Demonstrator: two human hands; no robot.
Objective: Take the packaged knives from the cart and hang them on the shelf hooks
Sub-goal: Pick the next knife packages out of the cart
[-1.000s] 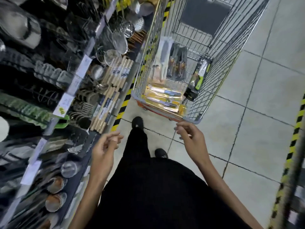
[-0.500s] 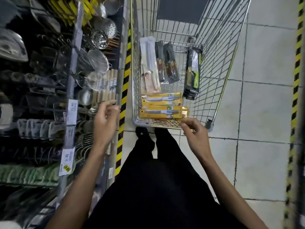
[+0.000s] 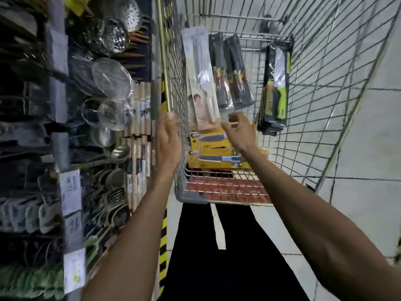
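Note:
A wire shopping cart (image 3: 321,88) stands ahead of me with packaged knives inside. A long pale pack (image 3: 200,83) leans at the left, two dark packs (image 3: 231,70) lie beside it, and a black pack with a green-handled knife (image 3: 276,88) leans on the right wall. Two yellow packs (image 3: 213,158) lie at the near end. My right hand (image 3: 238,132) is inside the cart above the yellow packs, fingers curled, holding nothing. My left hand (image 3: 168,137) hovers with spread fingers at the cart's left rim.
The shelf (image 3: 58,101) on the left carries strainers (image 3: 112,81), ladles, rolling pins and price tags. A yellow-black striped strip (image 3: 163,240) runs along the shelf base. Grey floor tiles (image 3: 366,192) lie to the right of the cart.
Both hands have moved forward. The right hand went from the cart's near edge into the basket over the yellow packs. The left hand rose to the cart's left rim. The view came closer.

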